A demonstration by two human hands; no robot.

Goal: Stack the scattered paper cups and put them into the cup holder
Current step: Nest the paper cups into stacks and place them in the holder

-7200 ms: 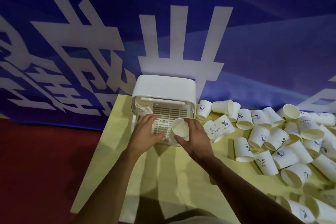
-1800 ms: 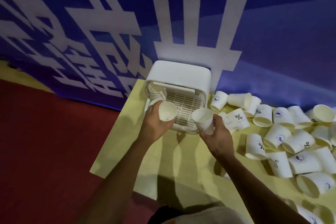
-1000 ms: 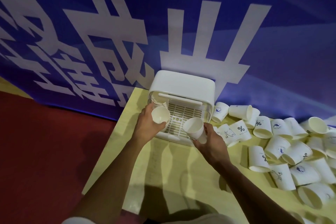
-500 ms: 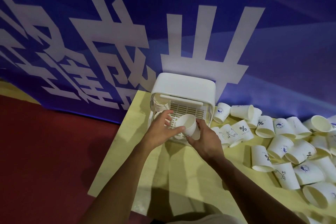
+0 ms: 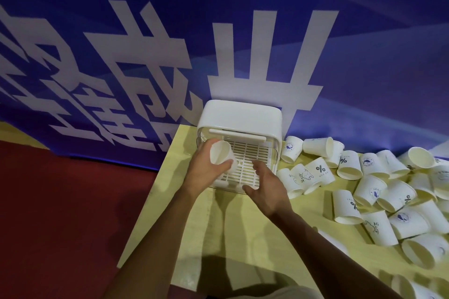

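Note:
A white box-shaped cup holder (image 5: 240, 116) with a slatted tray stands at the table's far left corner against the banner. My left hand (image 5: 202, 172) grips a white paper cup (image 5: 221, 156), tilted with its mouth toward me, in front of the holder's left side. Whether more cups are nested in it I cannot tell. My right hand (image 5: 264, 185) hovers over the front right of the tray with fingers spread and nothing in it. Several scattered paper cups (image 5: 379, 189), most lying on their sides, cover the table to the right.
The yellow table (image 5: 170, 213) ends at its left edge beside a red floor (image 5: 60, 213). A blue banner (image 5: 145, 43) with large white characters hangs right behind the holder. More cups (image 5: 418, 250) lie near the right front edge.
The cup passed from my right hand to my left, which carried it to the holder's left side. My right hand let go and opened over the tray.

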